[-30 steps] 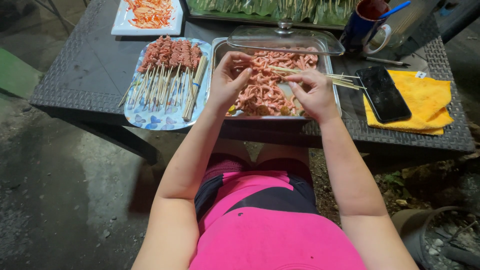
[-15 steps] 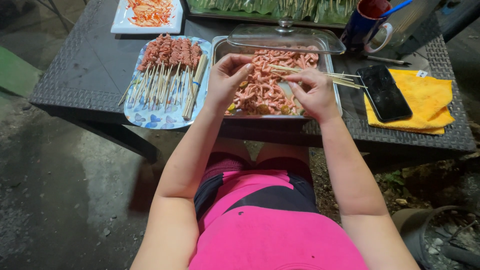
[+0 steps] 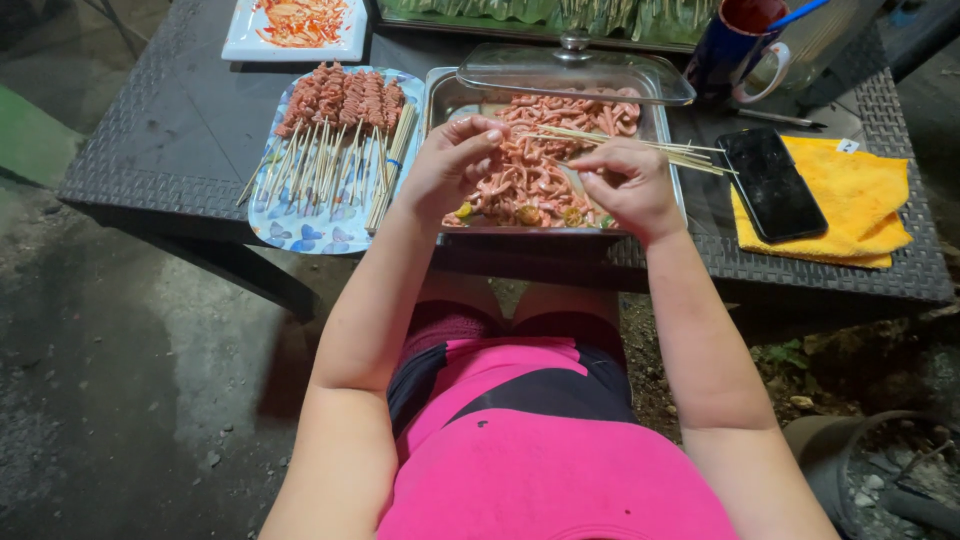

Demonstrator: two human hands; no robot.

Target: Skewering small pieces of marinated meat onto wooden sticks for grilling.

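A black rectangular phone [image 3: 771, 182] lay on a folded yellow cloth [image 3: 865, 200]; a dark blue mug [image 3: 735, 50] stood nearby.

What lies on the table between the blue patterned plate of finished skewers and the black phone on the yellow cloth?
In the head view, the metal tray of marinated meat strips lies between the plate and phone, with both hands over it.

Dark woven table [image 3: 180, 150]: metal tray [image 3: 440, 100], patterned plate [image 3: 300, 225], white dish [image 3: 245, 40], mug [image 3: 735, 55], yellow cloth [image 3: 870, 190].
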